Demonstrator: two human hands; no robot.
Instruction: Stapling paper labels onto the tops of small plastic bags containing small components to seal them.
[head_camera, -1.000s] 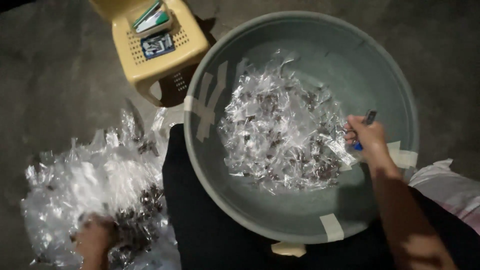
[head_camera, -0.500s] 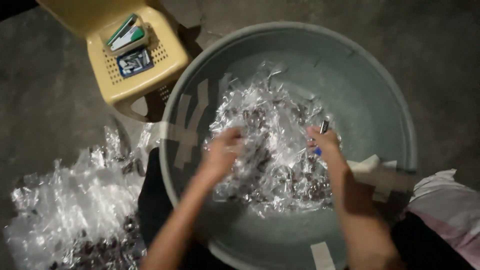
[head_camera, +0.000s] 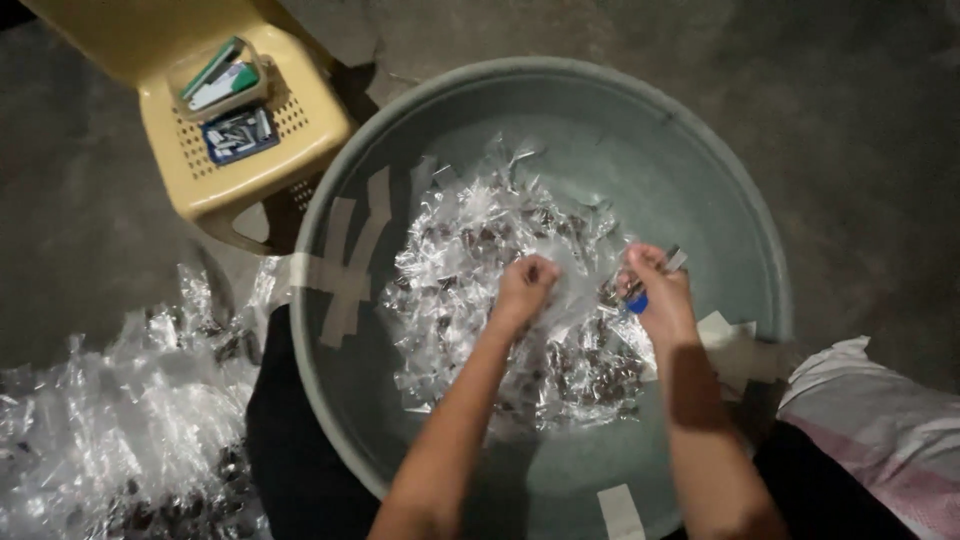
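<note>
Head view, looking straight down: both bare forearms rise from the bottom edge and reach into the wide grey-green basin (head_camera: 700, 160), converging over the heap inside it. The left hand (head_camera: 525, 290) is curled into a loose fist, knuckles up, its fingers closed on a bit of the clear plastic packets (head_camera: 480, 290) at the middle of the heap. The right hand (head_camera: 655, 295), just to its right and a little apart, is closed too, gripping a small tool with a blue handle (head_camera: 640, 300) whose metal tip sticks out past the knuckles; whether it also pinches a packet cannot be told. The packets lie under and all around both hands, crinkled and clear, many with dark contents, thickest just below the right hand.

Strips of pale tape (head_camera: 350, 270) patch the basin wall to the left of the left hand. Outside the basin, lower left of that hand, a second heap of clear packets (head_camera: 110, 420) lies on the floor (head_camera: 870, 120). Right of the right forearm lies a white and pink sack (head_camera: 880, 430). Farther off, beyond the left hand, stands a yellow plastic stool (head_camera: 240, 170) carrying small boxes (head_camera: 225, 100).
</note>
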